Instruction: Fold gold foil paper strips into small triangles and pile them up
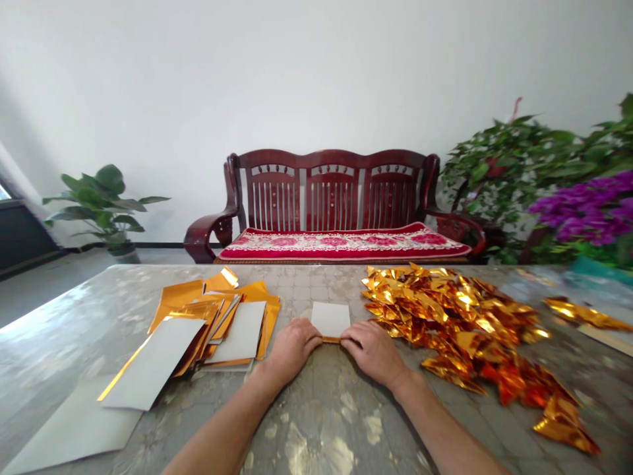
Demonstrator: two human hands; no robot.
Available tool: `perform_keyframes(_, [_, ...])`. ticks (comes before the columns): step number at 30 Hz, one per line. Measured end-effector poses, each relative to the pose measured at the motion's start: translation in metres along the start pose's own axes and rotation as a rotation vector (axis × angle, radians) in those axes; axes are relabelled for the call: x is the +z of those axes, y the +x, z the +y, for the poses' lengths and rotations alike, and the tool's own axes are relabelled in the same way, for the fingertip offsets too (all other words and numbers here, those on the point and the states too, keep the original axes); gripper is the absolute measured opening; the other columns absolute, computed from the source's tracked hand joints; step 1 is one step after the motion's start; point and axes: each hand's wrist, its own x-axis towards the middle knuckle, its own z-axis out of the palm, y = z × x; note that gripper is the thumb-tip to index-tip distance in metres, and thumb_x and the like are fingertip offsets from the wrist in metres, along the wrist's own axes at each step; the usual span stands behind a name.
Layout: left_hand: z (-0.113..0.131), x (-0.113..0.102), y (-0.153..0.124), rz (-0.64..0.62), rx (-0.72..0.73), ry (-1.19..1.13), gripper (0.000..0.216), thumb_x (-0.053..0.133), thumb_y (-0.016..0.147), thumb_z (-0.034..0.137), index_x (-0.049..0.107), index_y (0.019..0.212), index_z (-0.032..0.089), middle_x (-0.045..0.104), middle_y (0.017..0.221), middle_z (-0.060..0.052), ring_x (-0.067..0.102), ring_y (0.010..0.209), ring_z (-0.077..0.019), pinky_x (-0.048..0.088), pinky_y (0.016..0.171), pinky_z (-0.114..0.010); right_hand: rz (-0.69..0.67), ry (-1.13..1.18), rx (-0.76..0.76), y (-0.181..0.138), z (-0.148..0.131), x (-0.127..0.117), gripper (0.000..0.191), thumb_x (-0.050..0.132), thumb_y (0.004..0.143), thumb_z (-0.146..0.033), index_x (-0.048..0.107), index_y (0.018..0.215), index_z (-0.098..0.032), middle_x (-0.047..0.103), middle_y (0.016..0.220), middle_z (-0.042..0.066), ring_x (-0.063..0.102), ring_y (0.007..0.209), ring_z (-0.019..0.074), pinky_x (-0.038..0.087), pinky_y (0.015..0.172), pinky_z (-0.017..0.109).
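A dark red wooden bench (331, 191) with a red floral cushion (341, 244) stands against a white wall, beyond the marble-patterned tabletop (336, 422). On the right of the tabletop lies a large heap of folded gold foil triangles (457, 323); on the left, a loose pile of flat gold foil sheets (222, 323), some white backs showing, lies unfolded. Between the two, the left hand (291, 351) and right hand (373, 353) sit close together, curled and gripping the near edge of a single white-backed sheet (330, 319). A narrow gold strip shows along that edge, right at the hands.
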Motion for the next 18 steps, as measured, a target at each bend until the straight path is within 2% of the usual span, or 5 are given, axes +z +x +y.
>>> perform_keyframes(6, [-0.0015, 0.001, 0.003, 0.007, -0.158, -0.054, 0.026, 0.056, 0.09, 0.034, 0.074, 0.079, 0.02, 0.071, 0.085, -0.005, 0.062, 0.084, -0.0183, 0.043, 0.077, -0.027, -0.013, -0.03, 0.083, 0.0012, -0.0025, -0.0005, 0.027, 0.05, 0.097, -0.029, 0.069, 0.079, -0.023, 0.069, 0.083, 0.002, 0.059, 0.085, 0.0176, 0.039, 0.075, 0.029])
perform_keyframes(9, [-0.0008, 0.0011, 0.0046, 0.005, -0.239, -0.089, 0.023, 0.059, 0.086, 0.034, 0.075, 0.076, 0.02, 0.071, 0.081, -0.003, 0.062, 0.078, -0.0169, 0.041, 0.071, -0.025, -0.027, -0.044, 0.136, 0.002, -0.005, -0.0009, 0.033, 0.047, 0.098, -0.029, 0.067, 0.073, -0.023, 0.068, 0.082, 0.001, 0.059, 0.083, 0.017, 0.038, 0.073, 0.028])
perform_keyframes(14, [0.001, -0.0002, 0.0073, -0.014, -0.336, -0.101, 0.024, 0.062, 0.083, 0.037, 0.073, 0.071, 0.019, 0.07, 0.075, -0.001, 0.06, 0.069, -0.0148, 0.036, 0.062, -0.024, -0.028, -0.057, 0.282, 0.0029, -0.0045, 0.0017, 0.022, 0.055, 0.09, -0.026, 0.069, 0.073, -0.023, 0.07, 0.082, 0.002, 0.059, 0.082, 0.0169, 0.037, 0.07, 0.026])
perform_keyframes(18, [0.0011, -0.0011, 0.0082, -0.007, -0.314, -0.081, 0.031, 0.055, 0.087, 0.037, 0.07, 0.069, 0.017, 0.068, 0.075, -0.002, 0.057, 0.07, -0.0137, 0.032, 0.061, -0.023, -0.024, -0.094, 0.329, 0.0035, -0.0044, 0.0039, 0.018, 0.057, 0.086, -0.025, 0.068, 0.071, -0.023, 0.069, 0.08, 0.002, 0.059, 0.081, 0.0164, 0.034, 0.068, 0.026])
